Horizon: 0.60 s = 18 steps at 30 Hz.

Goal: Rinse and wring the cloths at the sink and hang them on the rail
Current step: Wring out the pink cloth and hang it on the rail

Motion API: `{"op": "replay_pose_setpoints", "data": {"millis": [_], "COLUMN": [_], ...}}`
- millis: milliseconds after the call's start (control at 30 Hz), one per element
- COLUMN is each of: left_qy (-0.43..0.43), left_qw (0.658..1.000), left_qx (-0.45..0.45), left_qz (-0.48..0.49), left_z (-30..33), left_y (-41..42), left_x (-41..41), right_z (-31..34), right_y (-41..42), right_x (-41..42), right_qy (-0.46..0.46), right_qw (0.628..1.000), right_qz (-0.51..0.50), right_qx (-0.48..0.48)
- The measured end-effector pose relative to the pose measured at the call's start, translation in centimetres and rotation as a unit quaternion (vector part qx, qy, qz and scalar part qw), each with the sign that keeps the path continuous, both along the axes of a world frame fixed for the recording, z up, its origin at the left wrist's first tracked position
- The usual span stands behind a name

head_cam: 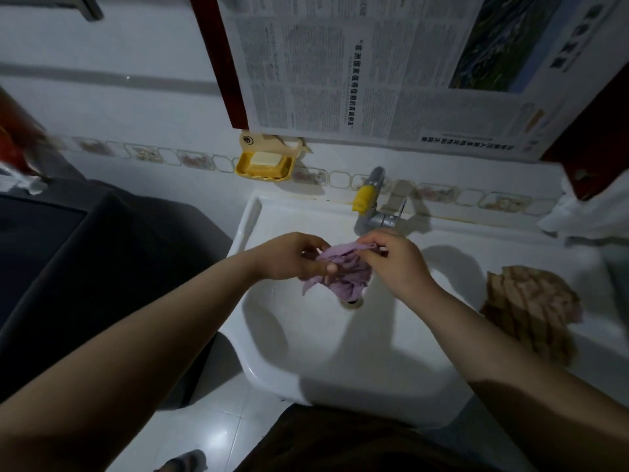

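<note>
Both your left hand (pixel 292 257) and right hand (pixel 391 260) pinch the purple cloth (pixel 343 270) above the sink (pixel 340 352) drain. Bunch it tighter, then twist your hands in opposite directions, low over the basin.

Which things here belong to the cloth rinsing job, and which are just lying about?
In the job: purple cloth, held over the sink by left hand and right hand; brown cloth waiting on the sink's right ledge; faucet.

Lying about: yellow soap dish with soap, newspaper on the wall, white plastic bag.
</note>
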State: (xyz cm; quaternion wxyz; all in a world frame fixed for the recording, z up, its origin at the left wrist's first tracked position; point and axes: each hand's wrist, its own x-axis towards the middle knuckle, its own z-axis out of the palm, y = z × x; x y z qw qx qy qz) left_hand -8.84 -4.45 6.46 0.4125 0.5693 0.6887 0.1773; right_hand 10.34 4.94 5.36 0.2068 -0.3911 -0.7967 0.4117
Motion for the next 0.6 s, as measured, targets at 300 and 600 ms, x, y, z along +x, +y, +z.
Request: {"op": "replay_pose_setpoints", "data": {"millis": [300, 600], "left_qy": [-0.165, -0.198], "left_qw": [0.963, 0.902], "left_qx": [0.123, 0.239], "left_qz": [0.172, 0.3], "left_z": [0.6, 6.2], "left_y": [-2.2, -3.2], "left_x": [1.2, -1.0], "right_z": [5.2, 8.2], "right_y": [-0.2, 0.0], "right_x": [-0.3, -2.6], "right_qy": [0.086, -0.088], "right_qw": [0.992, 0.967], "right_qz": [0.077, 0.231], "right_qx": [0.052, -0.066]}}
